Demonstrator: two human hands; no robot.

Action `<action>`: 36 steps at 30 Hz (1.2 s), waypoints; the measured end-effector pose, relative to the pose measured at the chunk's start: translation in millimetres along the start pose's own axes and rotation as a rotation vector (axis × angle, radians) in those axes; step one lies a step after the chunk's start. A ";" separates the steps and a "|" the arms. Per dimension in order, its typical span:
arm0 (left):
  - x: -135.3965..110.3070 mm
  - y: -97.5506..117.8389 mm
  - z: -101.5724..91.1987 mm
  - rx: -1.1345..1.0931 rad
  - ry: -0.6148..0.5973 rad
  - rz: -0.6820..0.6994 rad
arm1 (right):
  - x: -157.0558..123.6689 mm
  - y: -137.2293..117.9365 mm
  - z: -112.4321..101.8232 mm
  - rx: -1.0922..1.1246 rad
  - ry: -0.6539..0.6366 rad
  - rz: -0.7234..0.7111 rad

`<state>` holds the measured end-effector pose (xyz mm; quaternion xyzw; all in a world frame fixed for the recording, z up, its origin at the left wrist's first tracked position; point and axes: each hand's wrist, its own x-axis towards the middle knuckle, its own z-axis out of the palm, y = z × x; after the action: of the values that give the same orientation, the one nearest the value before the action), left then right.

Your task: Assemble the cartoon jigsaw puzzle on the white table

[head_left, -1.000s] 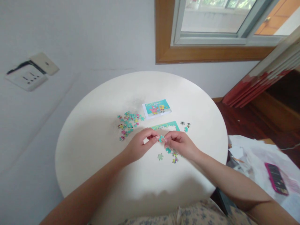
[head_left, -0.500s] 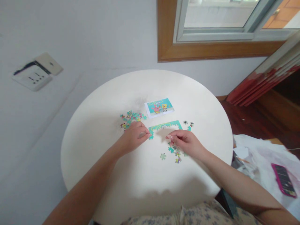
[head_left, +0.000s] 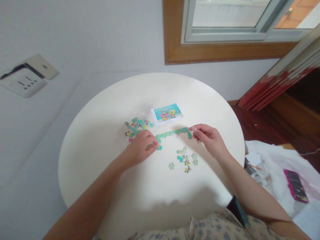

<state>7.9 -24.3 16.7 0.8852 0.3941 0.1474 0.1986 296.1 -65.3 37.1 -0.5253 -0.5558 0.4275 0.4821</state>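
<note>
My left hand [head_left: 144, 146] is closed in a pinch. Its fingertips rest on a teal jigsaw puzzle piece [head_left: 160, 147] at the lower left end of a joined puzzle strip [head_left: 172, 133]. That strip is teal with a yellow-green pattern and bends down at both ends. My right hand [head_left: 211, 139] has thumb and forefinger pinched at the strip's upper right corner; the exact contact is partly hidden. Several loose puzzle pieces [head_left: 187, 162] lie below the strip, with a pale green piece [head_left: 171, 165] apart from them.
A pile of puzzle pieces [head_left: 137, 124] lies beyond my left hand. The picture card [head_left: 168, 113] with cartoon figures sits behind the strip on the round white table [head_left: 105, 110]. At right, a pink-edged phone [head_left: 296, 185] rests on white plastic and paper [head_left: 270, 156].
My right hand has moved up and right, from above the loose pieces to the strip's right corner, uncovering those pieces. My left hand stays at the strip's left end. The view has shifted slightly.
</note>
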 end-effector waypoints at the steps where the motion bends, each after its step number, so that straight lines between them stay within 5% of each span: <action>1: 0.2 1.0 -0.3 -0.002 -0.005 0.003 | 2.9 1.7 -6.5 0.007 0.032 -0.004; 5: 1.0 4.9 -1.7 -0.013 -0.028 0.016 | 8.6 10.3 -28.5 -0.049 0.003 -0.027; 9: 0.9 12.1 -1.5 -0.038 -0.043 0.021 | 4.5 9.8 -33.0 -0.311 -0.287 -0.153; 15: -0.2 25.7 7.5 -0.057 -0.089 0.056 | -7.2 1.8 -7.7 -0.508 -0.681 -0.451; 23: 0.7 38.0 11.6 -0.045 -0.126 0.067 | -12.0 3.0 2.6 -0.728 -0.710 -0.428; 36: -1.9 42.4 14.6 0.018 -0.096 0.068 | -10.1 7.1 5.6 -0.689 -0.721 -0.434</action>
<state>39.9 -55.0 23.6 0.9058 0.3551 0.1078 0.2044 291.7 -74.6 28.3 -0.3461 -0.8896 0.2643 0.1378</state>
